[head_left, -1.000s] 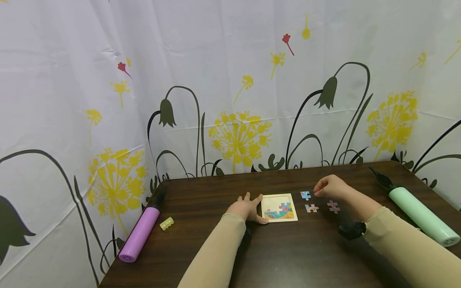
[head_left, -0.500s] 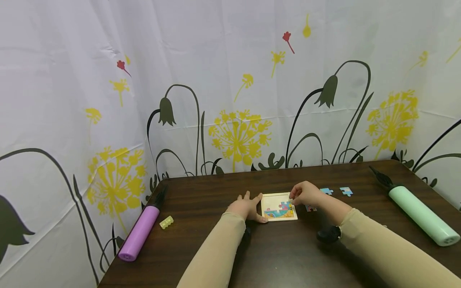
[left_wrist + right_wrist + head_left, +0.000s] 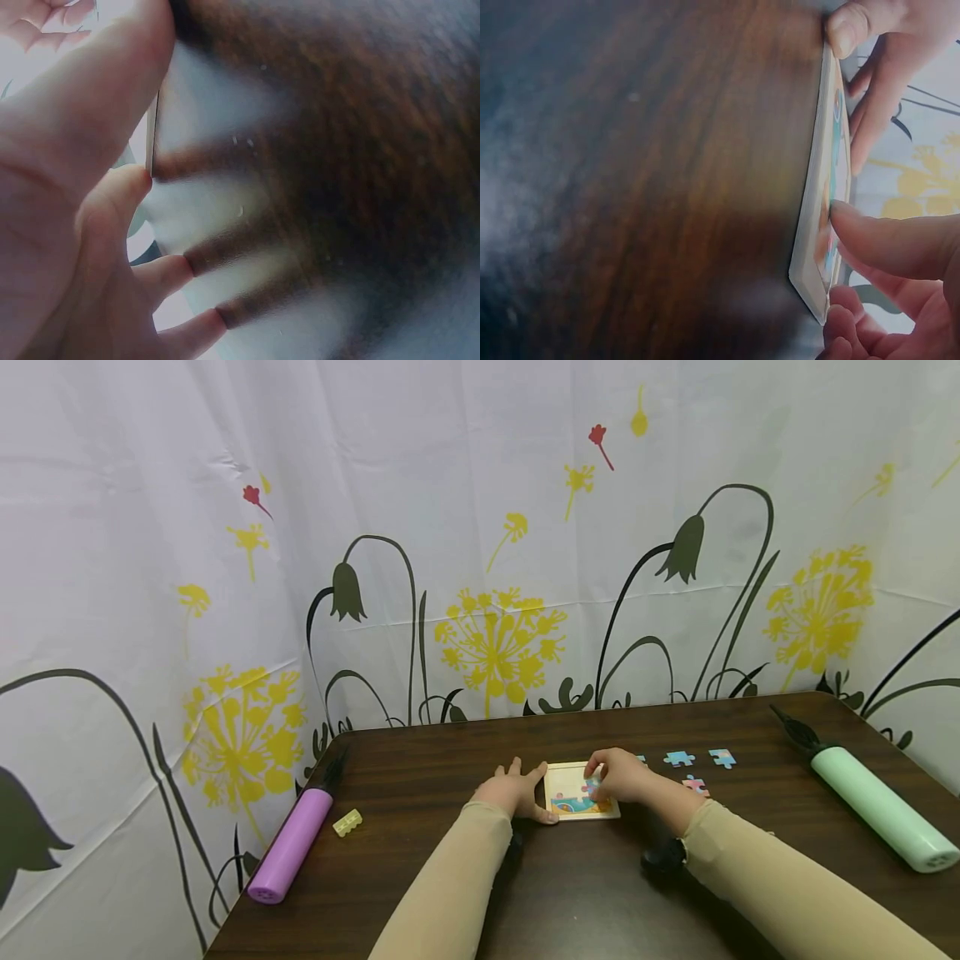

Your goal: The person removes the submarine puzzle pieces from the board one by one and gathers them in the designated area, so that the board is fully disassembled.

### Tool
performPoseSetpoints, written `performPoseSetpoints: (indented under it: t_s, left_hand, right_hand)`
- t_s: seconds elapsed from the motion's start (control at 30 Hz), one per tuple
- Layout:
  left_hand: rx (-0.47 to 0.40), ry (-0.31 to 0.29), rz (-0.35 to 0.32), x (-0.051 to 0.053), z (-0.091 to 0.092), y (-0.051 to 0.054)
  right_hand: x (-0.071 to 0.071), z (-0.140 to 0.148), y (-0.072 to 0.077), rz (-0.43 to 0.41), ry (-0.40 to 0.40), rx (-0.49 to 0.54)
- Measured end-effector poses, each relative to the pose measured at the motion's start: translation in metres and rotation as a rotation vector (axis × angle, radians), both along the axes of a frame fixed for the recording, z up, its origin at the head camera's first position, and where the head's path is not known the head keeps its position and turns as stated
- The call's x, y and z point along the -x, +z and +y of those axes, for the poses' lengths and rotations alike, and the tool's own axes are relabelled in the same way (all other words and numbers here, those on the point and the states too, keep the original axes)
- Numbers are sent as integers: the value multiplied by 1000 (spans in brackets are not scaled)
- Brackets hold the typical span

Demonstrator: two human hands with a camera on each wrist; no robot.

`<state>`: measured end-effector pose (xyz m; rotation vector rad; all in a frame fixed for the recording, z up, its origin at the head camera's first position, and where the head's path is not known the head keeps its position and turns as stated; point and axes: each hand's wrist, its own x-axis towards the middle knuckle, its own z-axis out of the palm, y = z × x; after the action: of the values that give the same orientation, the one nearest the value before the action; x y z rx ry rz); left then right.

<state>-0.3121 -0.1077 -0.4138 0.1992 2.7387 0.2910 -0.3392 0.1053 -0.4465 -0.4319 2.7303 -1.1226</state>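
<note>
A small square wooden puzzle tray (image 3: 566, 766) lies flat on the table, with joined pieces (image 3: 572, 805) along its near side. My left hand (image 3: 510, 793) rests at its left edge, fingers spread straight on the tabletop and thumb at the near corner. Over the tray's right part, my right hand (image 3: 621, 775) pinches a blue and pink puzzle piece (image 3: 592, 783) between thumb and fingers; the hand partly covers it. The right wrist view has the right thumb (image 3: 862, 225) low over the tray's face.
Loose puzzle pieces lie right of the tray: a blue one (image 3: 679, 759), another (image 3: 723, 757) and a pink one (image 3: 696, 786). A purple pump (image 3: 292, 847) and a yellow block (image 3: 347, 823) are at left. A green pump (image 3: 881, 806) lies at right. A patterned curtain (image 3: 480, 527) hangs behind.
My right hand has come left from among the loose pieces to the tray's right edge, then slightly further in over the tray with a puzzle piece. The left hand has stayed in place.
</note>
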Motion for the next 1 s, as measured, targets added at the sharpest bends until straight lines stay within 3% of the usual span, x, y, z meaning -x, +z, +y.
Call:
performPoseSetpoints:
  t_s: [0.73, 1.0]
  left_hand:
    - [15, 5, 8, 0, 1, 0]
    - [13, 12, -4, 0, 2, 1]
  right_hand:
    - [2, -1, -1, 28, 23, -4]
    - [4, 1, 3, 32, 82, -15]
